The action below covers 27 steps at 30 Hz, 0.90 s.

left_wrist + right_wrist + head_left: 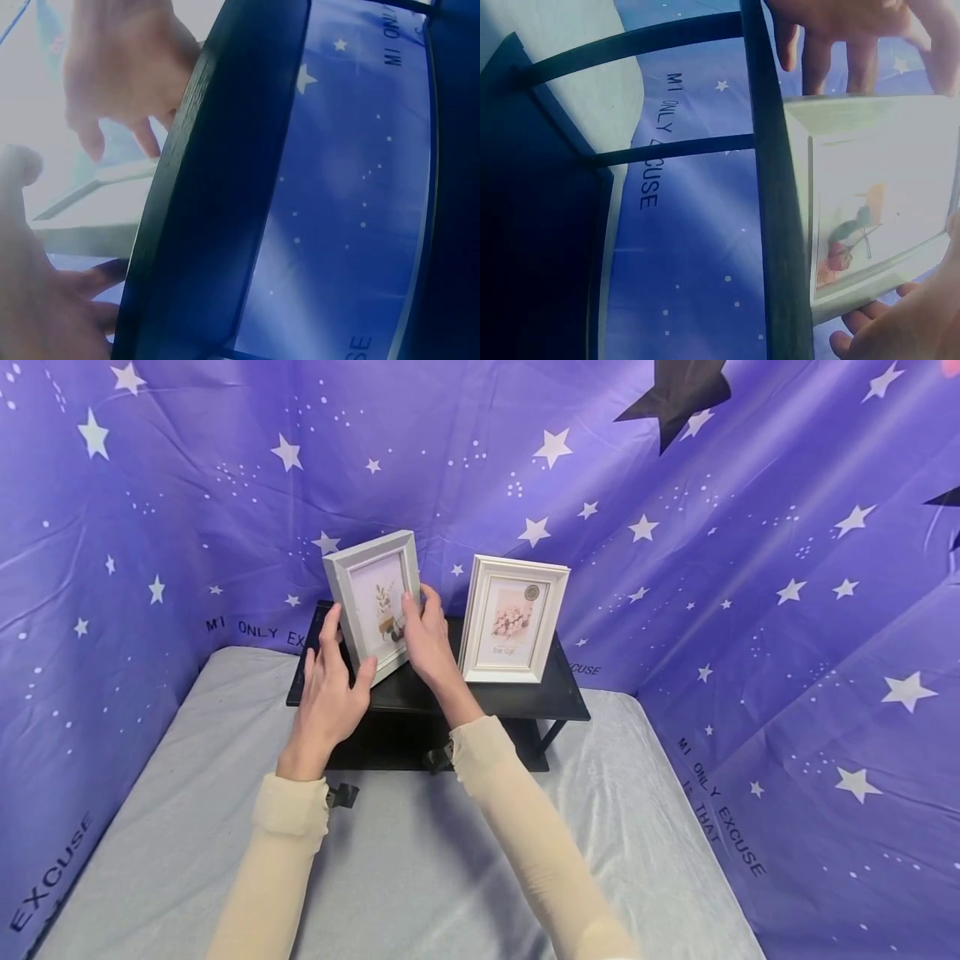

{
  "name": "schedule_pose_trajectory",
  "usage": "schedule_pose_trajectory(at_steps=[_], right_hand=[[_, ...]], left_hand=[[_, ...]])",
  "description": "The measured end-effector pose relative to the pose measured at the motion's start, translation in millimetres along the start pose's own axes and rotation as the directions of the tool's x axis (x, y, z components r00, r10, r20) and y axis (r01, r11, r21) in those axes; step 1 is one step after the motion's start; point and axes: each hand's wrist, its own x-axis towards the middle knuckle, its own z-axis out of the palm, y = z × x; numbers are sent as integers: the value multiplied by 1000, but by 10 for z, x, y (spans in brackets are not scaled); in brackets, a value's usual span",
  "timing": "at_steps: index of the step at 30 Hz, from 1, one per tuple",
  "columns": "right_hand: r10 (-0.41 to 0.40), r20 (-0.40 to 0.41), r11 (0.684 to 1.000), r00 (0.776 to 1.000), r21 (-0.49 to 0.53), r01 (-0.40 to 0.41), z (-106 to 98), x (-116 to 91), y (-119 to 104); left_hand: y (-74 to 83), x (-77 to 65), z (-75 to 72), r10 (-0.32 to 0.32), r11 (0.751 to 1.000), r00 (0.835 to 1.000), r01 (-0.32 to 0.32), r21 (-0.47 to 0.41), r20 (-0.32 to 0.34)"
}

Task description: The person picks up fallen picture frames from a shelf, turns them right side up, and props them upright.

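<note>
Both hands hold a pale grey-green picture frame (pixel 341 578), tilted above the left part of a black shelf (pixel 517 696). A printed plant in a pot shows behind its front. My left hand (pixel 330 697) grips the lower left side, with the thumb near the front bottom edge and fingers along the side. At the right side my right hand (pixel 431 639) has its thumb over the front and fingers round the edge. In the right wrist view the frame (pixel 855 116) stands between the left hand (pixel 840 30) above and the right hand (pixel 907 322) below.
To the right on the shelf stands a white picture frame (pixel 553 618) with a pink flower print, leaning slightly back. The shelf has a lower board and thin legs (pixel 553 737). It rests on a pale grey cloth (pixel 405 877), with purple star-print curtains (pixel 480 435) around.
</note>
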Motion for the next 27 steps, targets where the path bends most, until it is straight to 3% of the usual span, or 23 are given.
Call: schedule_pose_trajectory(at_steps=[9, 15, 23, 27], right_hand=[[27, 30, 1000, 999, -16, -27, -65, -177, -12], [-3, 37, 1000, 999, -21, 4, -78, -293, 10], [-52, 3, 977, 999, -206, 52, -59, -517, 118], [-69, -5, 968, 998, -242, 65, -72, -621, 135]], left_hand=[[-37, 50, -2, 0, 997, 999, -3, -80, -33], [-33, 58, -23, -17, 992, 998, 10, -124, -60], [-81, 60, -15, -29, 994, 999, 28, -109, -14], [-94, 70, -18, -39, 995, 999, 38, -93, -10]])
